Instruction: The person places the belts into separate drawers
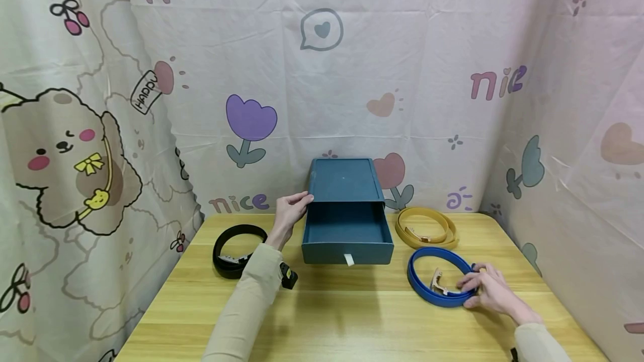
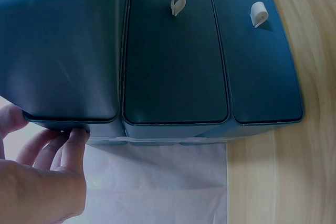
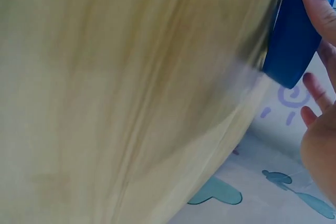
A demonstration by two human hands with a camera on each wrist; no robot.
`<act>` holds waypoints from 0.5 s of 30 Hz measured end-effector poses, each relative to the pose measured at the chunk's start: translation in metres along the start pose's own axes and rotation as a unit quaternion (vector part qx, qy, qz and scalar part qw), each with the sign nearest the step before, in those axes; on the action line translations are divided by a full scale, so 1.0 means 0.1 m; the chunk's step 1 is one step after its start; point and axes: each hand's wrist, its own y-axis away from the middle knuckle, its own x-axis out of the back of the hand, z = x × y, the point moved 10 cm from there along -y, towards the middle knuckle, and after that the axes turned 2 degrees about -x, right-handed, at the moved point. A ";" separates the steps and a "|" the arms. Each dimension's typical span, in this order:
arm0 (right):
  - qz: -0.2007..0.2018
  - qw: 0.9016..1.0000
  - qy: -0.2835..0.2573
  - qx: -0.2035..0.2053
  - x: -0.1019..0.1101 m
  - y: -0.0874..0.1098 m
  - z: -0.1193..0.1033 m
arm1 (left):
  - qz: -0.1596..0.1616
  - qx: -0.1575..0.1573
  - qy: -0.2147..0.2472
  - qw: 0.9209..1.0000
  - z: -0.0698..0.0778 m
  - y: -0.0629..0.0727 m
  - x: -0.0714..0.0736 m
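A dark teal drawer box (image 1: 346, 180) stands at the back of the table, its top drawer (image 1: 347, 253) pulled out and showing a bare interior. My left hand (image 1: 292, 214) holds the box's upper left corner, with the thumb on top and the fingers along the side; the left wrist view shows this hand (image 2: 50, 174) beside the pulled-out drawer. At the right, a coiled blue belt (image 1: 421, 284) with a gold-coloured buckle lies on the table. My right hand (image 1: 490, 292) pinches its right side between thumb and fingers. In the right wrist view the blue strap (image 3: 296, 35) rises between them.
A coiled yellow belt (image 1: 402, 230) lies behind the blue one. Left of the box is a coiled black belt (image 1: 219, 250), partly behind my left forearm. Two lower drawers (image 2: 176, 66) with white tabs are closed. Printed curtains (image 1: 322, 82) surround the wooden table (image 1: 347, 323).
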 end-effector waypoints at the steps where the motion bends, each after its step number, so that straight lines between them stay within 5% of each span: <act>1: 0.003 1.000 -0.007 0.004 0.00 -0.01 -0.01 | 0.001 0.001 0.000 1.000 -0.01 0.00 0.00; 10: 0.009 0.990 -0.088 0.107 0.01 -0.10 -0.22 | 0.005 -0.026 0.015 1.000 0.02 0.01 0.02; 15: -0.005 0.987 -0.118 0.110 0.01 -0.14 -0.29 | 0.007 -0.003 0.011 1.000 -0.01 -0.01 0.01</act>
